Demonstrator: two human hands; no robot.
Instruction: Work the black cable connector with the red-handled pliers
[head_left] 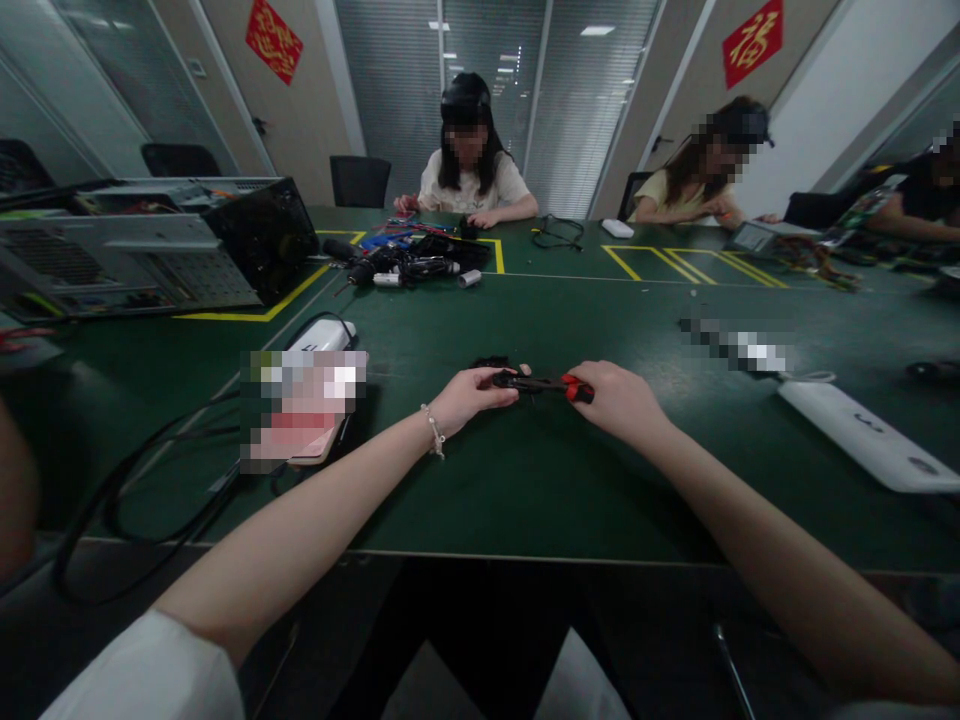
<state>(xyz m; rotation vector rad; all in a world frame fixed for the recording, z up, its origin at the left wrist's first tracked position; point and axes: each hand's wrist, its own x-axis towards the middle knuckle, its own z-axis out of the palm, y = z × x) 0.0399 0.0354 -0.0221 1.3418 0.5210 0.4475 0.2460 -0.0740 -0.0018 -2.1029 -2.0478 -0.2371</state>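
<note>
Both my hands meet over the middle of the dark green table (525, 470). My right hand (616, 398) is closed round the red-and-black handle of a screwdriver (551, 384) that lies level between the hands. My left hand (471, 394), with a bead bracelet at the wrist, pinches the screwdriver's dark front end between thumb and fingers. A small black part (491, 362) lies on the table just behind my left hand; what it is I cannot make out.
A white power strip (870, 436) lies at the right and a white device (319, 337) with black cables at the left. An open computer case (142, 245) stands far left. Cables and tools (412, 262) are heaped mid-table. Other people sit along the far side.
</note>
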